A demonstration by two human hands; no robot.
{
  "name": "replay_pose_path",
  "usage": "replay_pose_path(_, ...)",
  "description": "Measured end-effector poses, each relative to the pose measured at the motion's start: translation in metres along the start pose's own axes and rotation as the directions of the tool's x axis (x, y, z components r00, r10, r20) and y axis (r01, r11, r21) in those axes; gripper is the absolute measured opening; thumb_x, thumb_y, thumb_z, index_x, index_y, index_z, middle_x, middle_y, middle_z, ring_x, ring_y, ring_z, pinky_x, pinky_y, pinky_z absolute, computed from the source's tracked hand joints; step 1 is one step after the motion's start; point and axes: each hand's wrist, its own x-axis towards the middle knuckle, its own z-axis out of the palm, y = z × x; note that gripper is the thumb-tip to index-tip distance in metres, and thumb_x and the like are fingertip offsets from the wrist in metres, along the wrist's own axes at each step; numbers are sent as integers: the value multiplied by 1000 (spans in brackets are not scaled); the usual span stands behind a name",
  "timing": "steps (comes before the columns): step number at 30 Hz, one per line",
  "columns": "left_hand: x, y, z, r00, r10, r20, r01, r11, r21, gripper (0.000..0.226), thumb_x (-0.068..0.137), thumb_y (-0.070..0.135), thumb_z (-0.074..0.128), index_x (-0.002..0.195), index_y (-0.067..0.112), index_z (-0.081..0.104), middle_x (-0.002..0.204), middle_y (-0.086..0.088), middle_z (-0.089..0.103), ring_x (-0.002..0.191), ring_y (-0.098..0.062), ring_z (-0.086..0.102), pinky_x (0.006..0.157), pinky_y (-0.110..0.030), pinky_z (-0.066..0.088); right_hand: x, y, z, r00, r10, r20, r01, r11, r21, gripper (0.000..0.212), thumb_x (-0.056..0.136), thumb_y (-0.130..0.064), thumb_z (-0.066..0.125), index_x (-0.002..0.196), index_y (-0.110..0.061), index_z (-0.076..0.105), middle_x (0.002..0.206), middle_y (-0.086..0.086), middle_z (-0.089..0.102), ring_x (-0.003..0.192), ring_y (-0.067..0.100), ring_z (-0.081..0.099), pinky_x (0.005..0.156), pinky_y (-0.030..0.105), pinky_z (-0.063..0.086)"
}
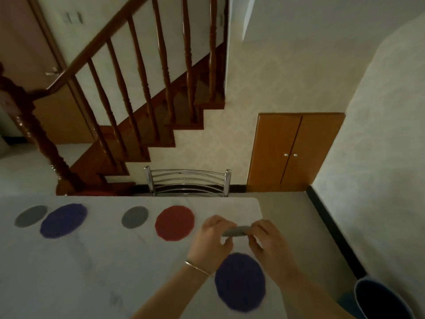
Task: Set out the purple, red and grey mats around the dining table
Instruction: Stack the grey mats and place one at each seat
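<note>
- Nearest the camera, one round purple mat (239, 282) lay flat near the table's (69, 261) right end.
- Along the far edge lay another purple mat (63, 220), a red mat (174, 222) and two grey mats (31, 215) (134, 217).
- Left hand (212, 238) and right hand (268, 240) pinched a small grey mat (236, 231) between them, above the table.
- No legible writing.

Left hand (212, 236): lower centre of the frame, fingers curled, thumb and fingertips pinching one end of a small grey mat (236, 231). Thin bangle (197, 268) at the wrist; bare forearm runs down toward the bottom edge. Right hand (268, 240): just right of the left, fingers curled, pinching the mat's other end. Bare forearm exits at lower right.
</note>
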Motion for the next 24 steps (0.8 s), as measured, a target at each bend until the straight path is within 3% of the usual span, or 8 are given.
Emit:
replay_pose_path(8, 69, -57, 65, 997, -77, 31, 70, 982, 174, 20, 88, 13, 54, 99, 12, 71, 102, -5, 66, 91, -19, 61, 77, -29, 50, 45, 72, 77, 995, 47, 86, -51, 998, 42, 12, 77, -2, 69, 86, -9, 67, 87, 4, 60, 77, 12, 52, 64, 17, 40)
replay_pose_path(12, 68, -84, 92, 991, -87, 97, 61, 967, 247, 23, 85, 6, 51, 94, 4, 71, 101, -12, 68, 90, -28, 63, 75, -38, 51, 41, 90, 111, 989, 34, 146, -43, 997, 65, 13, 76, 3, 69, 87, -4, 69, 88, 9, 62, 80, 20, 57, 63, 20, 45)
replay_pose_path(16, 58, -97, 117, 940, -211, 270, 95, 917, 388, 25, 87, 9, 45, 97, 5, 68, 104, -15, 67, 96, -32, 61, 78, -40, 46, 25, 98, 132, 963, 58, 262, -70, 997, 36, 9, 75, 3, 69, 81, -3, 70, 84, 10, 64, 81, 25, 60, 56, 33, 53)
replay_pose_path(17, 56, -93, 119, 935, -209, 286, 76, 906, 416, 21, 84, 8, 49, 91, 4, 69, 98, -15, 68, 91, -32, 62, 74, -39, 49, 21, 100, 134, 958, 67, 278, -75, 997, 20, 9, 74, 2, 70, 81, -3, 70, 84, 9, 64, 81, 25, 60, 55, 35, 54)
replay_pose_path(19, 55, -86, 121, 921, -171, 351, 17, 916, 402, 5, 65, -1, 67, 64, 4, 65, 70, -14, 67, 64, -30, 65, 50, -31, 50, 15, 104, 138, 953, 80, 293, -81, 997, -10, 12, 73, 1, 72, 83, -5, 71, 86, 8, 66, 82, 25, 61, 53, 35, 55)
replay_pose_path(20, 53, -86, 124, 932, -141, 335, -1, 921, 390, 13, 57, -3, 73, 56, 5, 62, 62, -12, 64, 56, -28, 63, 42, -27, 46, 13, 105, 139, 948, 82, 306, -77, 997, -26, 13, 74, -1, 72, 86, -6, 71, 88, 7, 66, 84, 25, 61, 54, 34, 55)
replay_pose_path(22, 52, -89, 127, 941, -144, 307, 18, 926, 378, 5, 69, 1, 67, 66, 4, 65, 74, -13, 66, 70, -28, 65, 52, -30, 49, 12, 104, 139, 947, 79, 313, -66, 996, -52, 17, 74, -3, 72, 90, -9, 71, 93, 5, 66, 88, 23, 62, 55, 31, 56)
replay_pose_path(24, 48, -90, 130, 934, -192, 302, 48, 903, 426, 20, 88, 10, 48, 91, 4, 67, 102, -12, 64, 98, -27, 58, 76, -37, 48, 10, 101, 138, 939, 88, 332, -68, 995, -72, 23, 68, -3, 75, 90, -11, 71, 94, 4, 66, 86, 21, 63, 51, 27, 55)
